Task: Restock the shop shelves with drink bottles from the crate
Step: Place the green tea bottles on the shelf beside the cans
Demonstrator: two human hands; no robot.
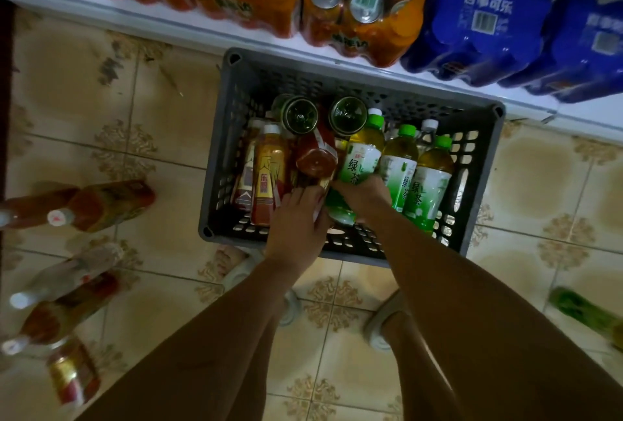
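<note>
Both hands are down in the crate (478, 184), and each grip is closing on a bottle: the right hand (362, 194) wraps a green tea bottle (360, 164) around its lower body, while the left hand (296, 221) curls over the base of a red tea bottle (317, 159) lying tilted across the middle. How firmly the left fingers have that red bottle I cannot tell, since the back of the hand hides them. The crate sits on the tiled floor just near the white shelf (202, 29), which carries orange can packs (360, 2) and blue packs (472, 26). Left in the crate stand 2 orange-labelled bottles (269, 171); right of the held one are 2 more green tea bottles (424, 181); 2 dark green bottles (298, 115) lie at the far side. My worry is the tight packing: lifting 2 at once could drag neighbours over, and a shallow hold on the slanted red bottle might let it slip back.
</note>
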